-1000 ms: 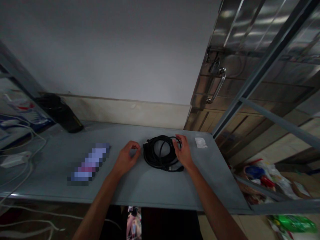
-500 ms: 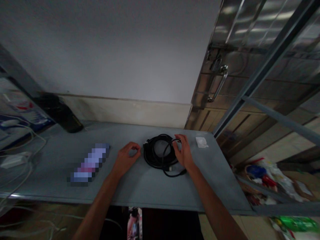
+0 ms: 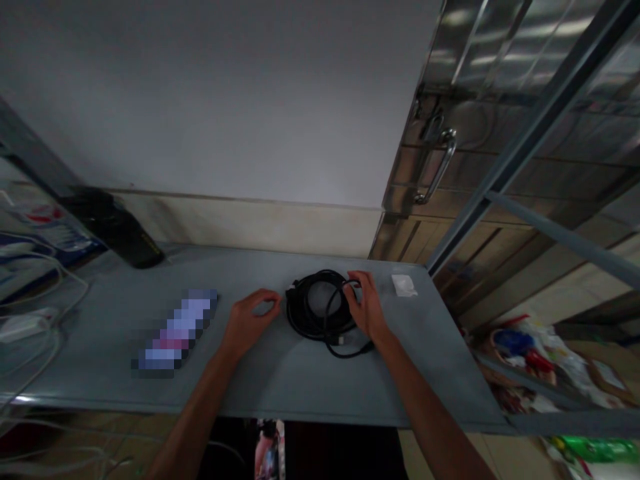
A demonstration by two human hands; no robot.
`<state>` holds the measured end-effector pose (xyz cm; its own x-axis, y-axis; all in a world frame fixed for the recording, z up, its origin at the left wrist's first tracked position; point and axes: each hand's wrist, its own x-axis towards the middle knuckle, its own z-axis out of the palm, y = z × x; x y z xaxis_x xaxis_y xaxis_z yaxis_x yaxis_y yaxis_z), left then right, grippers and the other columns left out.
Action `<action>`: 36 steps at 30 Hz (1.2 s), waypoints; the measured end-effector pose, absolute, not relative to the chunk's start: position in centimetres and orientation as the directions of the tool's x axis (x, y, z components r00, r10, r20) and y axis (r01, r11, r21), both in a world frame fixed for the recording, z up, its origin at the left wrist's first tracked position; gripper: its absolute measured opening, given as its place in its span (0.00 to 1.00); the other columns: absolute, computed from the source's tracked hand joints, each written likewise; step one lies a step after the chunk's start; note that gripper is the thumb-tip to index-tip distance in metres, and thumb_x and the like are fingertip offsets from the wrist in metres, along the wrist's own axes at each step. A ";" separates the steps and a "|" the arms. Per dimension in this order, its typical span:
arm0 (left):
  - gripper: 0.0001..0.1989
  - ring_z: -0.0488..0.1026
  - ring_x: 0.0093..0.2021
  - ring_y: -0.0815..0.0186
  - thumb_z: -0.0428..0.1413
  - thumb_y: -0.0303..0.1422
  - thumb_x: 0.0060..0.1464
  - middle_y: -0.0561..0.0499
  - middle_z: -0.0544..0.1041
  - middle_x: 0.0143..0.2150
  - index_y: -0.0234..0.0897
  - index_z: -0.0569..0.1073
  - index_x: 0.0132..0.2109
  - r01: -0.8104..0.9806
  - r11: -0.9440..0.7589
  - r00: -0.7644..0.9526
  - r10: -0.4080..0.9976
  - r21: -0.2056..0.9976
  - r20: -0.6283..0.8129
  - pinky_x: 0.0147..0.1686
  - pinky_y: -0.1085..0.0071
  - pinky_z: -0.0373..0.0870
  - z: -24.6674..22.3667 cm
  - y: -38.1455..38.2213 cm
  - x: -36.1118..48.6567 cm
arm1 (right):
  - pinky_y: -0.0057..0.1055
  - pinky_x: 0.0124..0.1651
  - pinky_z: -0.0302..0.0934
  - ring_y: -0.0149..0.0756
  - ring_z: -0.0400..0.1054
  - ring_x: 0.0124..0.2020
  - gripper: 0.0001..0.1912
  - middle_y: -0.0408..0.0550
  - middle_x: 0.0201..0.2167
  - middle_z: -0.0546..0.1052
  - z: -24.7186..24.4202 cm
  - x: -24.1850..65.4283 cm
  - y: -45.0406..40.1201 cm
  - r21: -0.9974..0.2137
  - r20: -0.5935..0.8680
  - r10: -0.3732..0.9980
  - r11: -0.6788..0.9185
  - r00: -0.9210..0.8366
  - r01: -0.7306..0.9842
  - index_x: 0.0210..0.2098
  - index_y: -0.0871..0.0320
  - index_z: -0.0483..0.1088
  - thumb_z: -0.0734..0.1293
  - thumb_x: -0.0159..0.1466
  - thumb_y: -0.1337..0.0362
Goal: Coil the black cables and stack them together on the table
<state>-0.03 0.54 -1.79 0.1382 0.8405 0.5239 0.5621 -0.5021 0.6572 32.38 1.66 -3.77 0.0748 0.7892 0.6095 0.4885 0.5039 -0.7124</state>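
A coiled black cable (image 3: 300,312) lies on the grey table (image 3: 300,393), its plug ends showing at the coil's upper left and lower right. My right hand (image 3: 367,303) is at the coil's right side, fingers curled round a loose loop of the cable. Just left of the coil is my left hand (image 3: 254,320), its thumb and fingertips brought together in a ring; no object shows between them. A phone (image 3: 177,330) with a blurred screen lies further left.
A small white packet (image 3: 403,285) lies right of the coil. A black bottle (image 3: 123,233) and white cables with an adapter (image 3: 27,325) are at the left. Grey metal frame bars (image 3: 480,207) rise at the right, before a metal door with a handle (image 3: 437,170).
The view has shifted very slightly. Both hands and the cable coil keep nearly the same places and poses.
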 end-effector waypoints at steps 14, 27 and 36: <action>0.14 0.85 0.47 0.55 0.63 0.49 0.70 0.50 0.89 0.45 0.45 0.85 0.44 0.502 -0.418 0.068 0.892 0.757 0.447 0.57 0.57 0.80 -1.5 0.9 0.0 | 0.58 0.73 0.67 0.53 0.70 0.67 0.25 0.64 0.65 0.70 -3.8 32.7 1.5 -0.619 0.622 0.783 0.504 -0.015 0.602 0.73 0.56 0.66 0.59 0.82 0.52; 0.17 0.85 0.48 0.54 0.60 0.51 0.70 0.48 0.88 0.45 0.44 0.83 0.46 0.437 -0.381 0.054 0.915 0.815 0.399 0.57 0.58 0.79 -1.6 1.1 -0.3 | 0.68 0.73 0.67 0.65 0.58 0.77 0.46 0.67 0.78 0.58 -2.4 31.0 -12.2 -0.362 0.567 0.805 0.431 -0.172 0.826 0.88 0.52 0.39 0.66 0.81 0.51; 0.19 0.84 0.43 0.56 0.57 0.52 0.72 0.49 0.86 0.40 0.44 0.81 0.41 0.406 -0.389 0.049 0.913 0.827 0.405 0.52 0.60 0.78 -1.3 0.8 -0.2 | 0.54 0.78 0.65 0.49 0.67 0.74 0.31 0.57 0.72 0.74 -3.4 29.4 -14.3 -0.327 0.395 0.812 0.561 -0.429 0.761 0.78 0.57 0.66 0.59 0.77 0.72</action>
